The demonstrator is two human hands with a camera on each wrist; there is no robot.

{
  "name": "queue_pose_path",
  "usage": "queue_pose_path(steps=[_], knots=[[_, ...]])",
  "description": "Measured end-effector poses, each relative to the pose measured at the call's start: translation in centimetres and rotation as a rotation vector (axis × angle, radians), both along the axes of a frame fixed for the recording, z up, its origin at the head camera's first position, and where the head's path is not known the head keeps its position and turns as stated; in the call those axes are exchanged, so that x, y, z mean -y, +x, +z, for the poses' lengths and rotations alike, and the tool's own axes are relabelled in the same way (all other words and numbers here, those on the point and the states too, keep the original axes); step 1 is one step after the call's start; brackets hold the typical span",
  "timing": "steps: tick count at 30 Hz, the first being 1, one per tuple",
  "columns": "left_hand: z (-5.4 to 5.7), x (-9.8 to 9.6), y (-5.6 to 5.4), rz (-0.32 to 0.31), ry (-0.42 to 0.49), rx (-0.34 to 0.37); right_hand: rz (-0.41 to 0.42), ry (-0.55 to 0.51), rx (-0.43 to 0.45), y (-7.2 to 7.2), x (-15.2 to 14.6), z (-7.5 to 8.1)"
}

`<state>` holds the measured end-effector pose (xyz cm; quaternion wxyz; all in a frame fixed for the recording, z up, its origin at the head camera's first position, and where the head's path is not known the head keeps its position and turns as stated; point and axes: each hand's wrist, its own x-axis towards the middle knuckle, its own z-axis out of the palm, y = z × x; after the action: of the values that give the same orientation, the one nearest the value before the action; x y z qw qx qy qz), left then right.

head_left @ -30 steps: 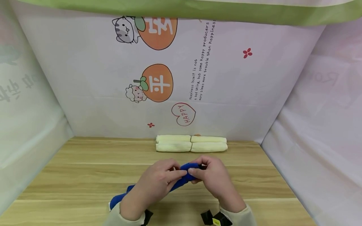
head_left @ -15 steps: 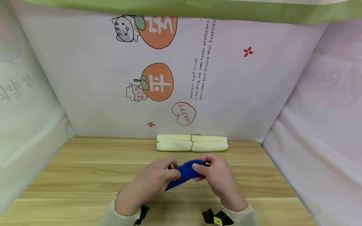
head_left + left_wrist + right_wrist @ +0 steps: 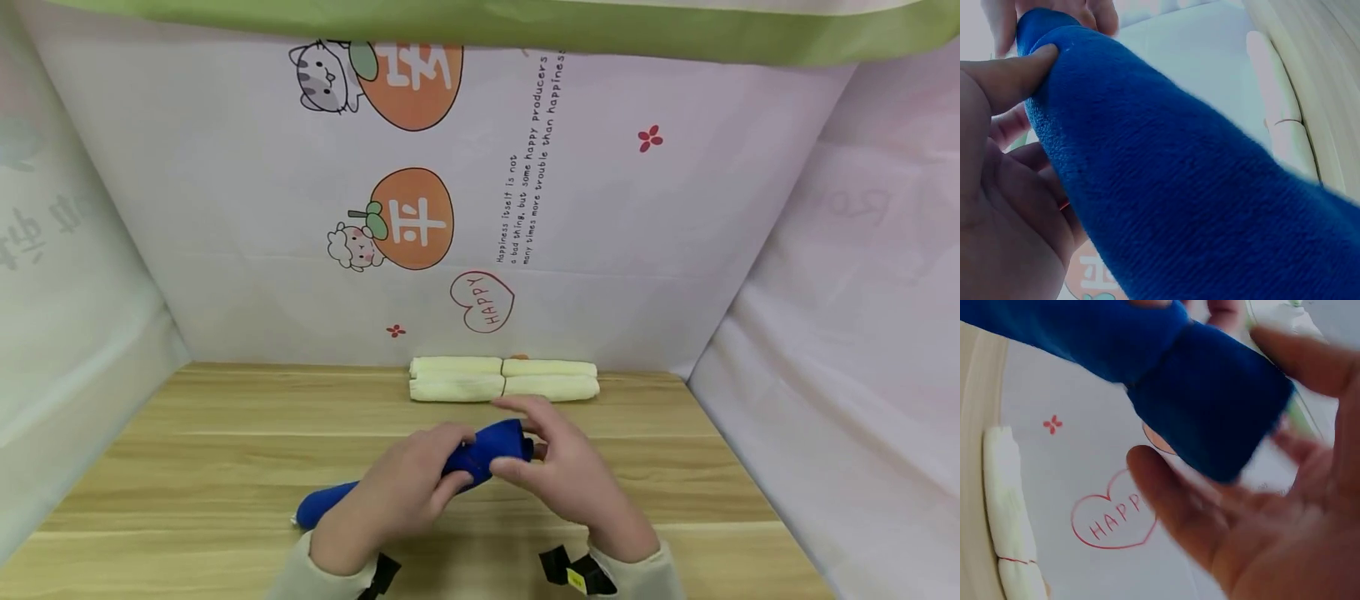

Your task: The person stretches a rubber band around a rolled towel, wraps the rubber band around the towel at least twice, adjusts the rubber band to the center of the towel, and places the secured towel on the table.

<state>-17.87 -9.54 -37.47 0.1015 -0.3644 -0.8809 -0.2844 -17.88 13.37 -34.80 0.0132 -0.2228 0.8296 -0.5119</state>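
A rolled blue towel is held at a slant above the table, its left end reaching past my left wrist. My left hand grips the roll near its right part; in the left wrist view the thumb presses on the blue cloth. Around the right end my right hand has its thumb and fingers spread apart, close about the towel without pinching it. The right wrist view shows a thin dark band encircling the blue roll, with a flared cloth end beyond it.
Two pale yellow rolled towels, each pair of halves cinched by a thin band, lie side by side at the back of the wooden table. Printed white cloth walls the back and sides.
The right hand has let go of the towel's end and spread its fingers. The left hand has taken a fuller grip, and the roll's left end shows again beyond the left wrist.
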Motion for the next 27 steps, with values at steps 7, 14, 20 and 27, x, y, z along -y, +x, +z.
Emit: queue_pose_path(steps=[7,14,20,27], knots=[[0.1,0.9,-0.3,-0.073,0.025,0.05,0.018,0.081,-0.189,-0.1,-0.2,-0.1],[-0.1,0.8,-0.4,-0.123,0.155,-0.109,-0.131,0.038,-0.046,-0.1,0.1,0.2],[-0.2,0.1,-0.6,-0.127,0.245,-0.373,-0.133,-0.019,0.031,0.0,0.3,0.2],[0.1,0.0,-0.4,-0.1,0.144,-0.452,-0.199,-0.149,0.158,0.2,1.0,0.2]])
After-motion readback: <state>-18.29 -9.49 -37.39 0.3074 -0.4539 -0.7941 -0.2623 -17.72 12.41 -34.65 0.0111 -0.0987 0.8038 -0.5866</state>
